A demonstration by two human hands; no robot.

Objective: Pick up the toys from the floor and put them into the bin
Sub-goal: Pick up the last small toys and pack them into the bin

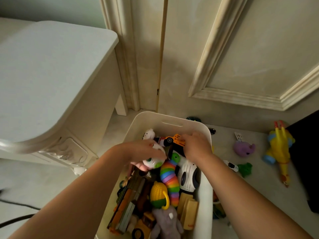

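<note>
A white plastic bin (172,120) stands on the floor in front of me, filled with several toys. Both my hands are inside it. My left hand (141,150) grips a white ball-like toy with green patches (153,163). My right hand (196,145) holds an orange toy truck (177,140) at the bin's far end. A rainbow segmented slug toy (169,175), a white toy car (188,175), a yellow corn toy (158,194) and a grey plush (166,223) lie in the bin.
On the floor to the right of the bin lie a purple plush (243,148), a yellow rubber chicken (279,149), a green toy (245,169) and a small white car (232,165). A white carved table (51,75) stands at the left. A panelled door (241,57) is behind.
</note>
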